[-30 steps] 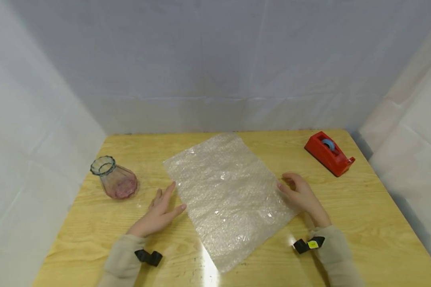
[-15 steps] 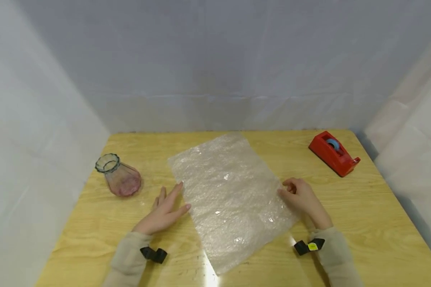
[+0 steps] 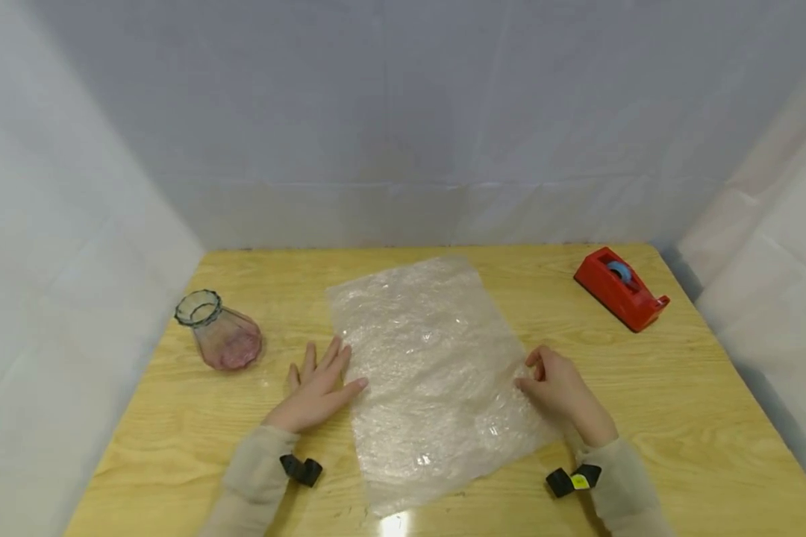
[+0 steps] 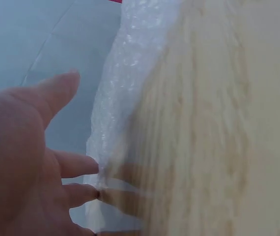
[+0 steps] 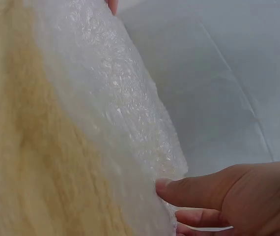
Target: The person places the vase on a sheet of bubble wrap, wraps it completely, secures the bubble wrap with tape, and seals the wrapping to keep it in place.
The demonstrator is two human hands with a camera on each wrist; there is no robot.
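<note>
A clear sheet of bubble wrap (image 3: pixel 436 373) lies flat on the wooden table, slightly turned. My left hand (image 3: pixel 319 389) is spread with straight fingers, its fingertips touching the sheet's left edge. In the left wrist view, the fingers (image 4: pixel 81 166) reach the rim of the wrap (image 4: pixel 123 73). My right hand (image 3: pixel 566 391) pinches the right edge of the sheet. From the right wrist, the thumb (image 5: pixel 194 191) lies on top of the wrap (image 5: pixel 125 113), with the other fingers at or under its edge, partly hidden.
On the left, a glass vase (image 3: pixel 228 335) with a frilled rim and pink base lies tilted on the table (image 3: pixel 161 447). A red tape dispenser (image 3: pixel 611 291) with a blue roll sits at the back right. White sheeting (image 3: pixel 389 134) encloses the back and sides.
The bubble wrap has turned a little, its near corner shifting left and its far edge right. My right hand has closed on the edge and moved slightly nearer; the left hand moved right.
</note>
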